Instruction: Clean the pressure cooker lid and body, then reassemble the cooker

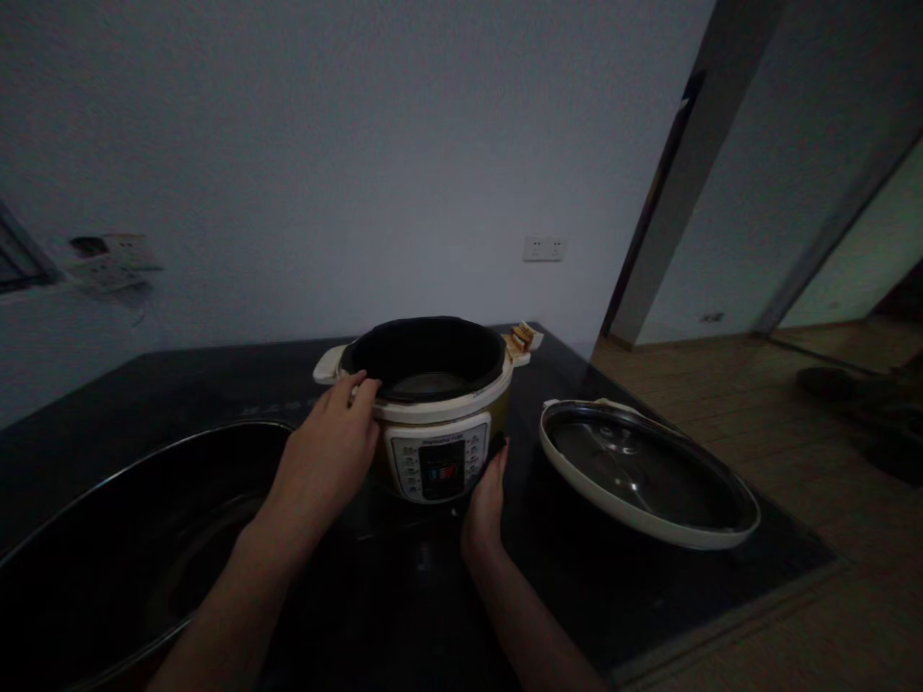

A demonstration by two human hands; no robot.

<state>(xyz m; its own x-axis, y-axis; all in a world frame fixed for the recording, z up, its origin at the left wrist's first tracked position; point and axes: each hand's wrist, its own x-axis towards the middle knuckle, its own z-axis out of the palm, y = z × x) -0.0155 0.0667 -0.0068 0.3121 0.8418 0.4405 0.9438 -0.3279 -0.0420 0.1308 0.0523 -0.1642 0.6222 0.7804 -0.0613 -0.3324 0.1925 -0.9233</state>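
Observation:
An electric pressure cooker, with a white rim and a button panel on its front, stands lidless on the dark tabletop. My left hand grips its rim at the front left, the fingertips bent over the edge beside the black inner pot. Low on the cooker's right side, my right hand presses against the body with its fingers reaching round it; part of those fingers is hidden. To the right lies the cooker's round lid, tilted, with its shiny inner side up.
A large dark pan or basin with a thin bright rim takes up the left front. A white wall with a socket rises behind the table. Wooden floor lies past the table's right edge.

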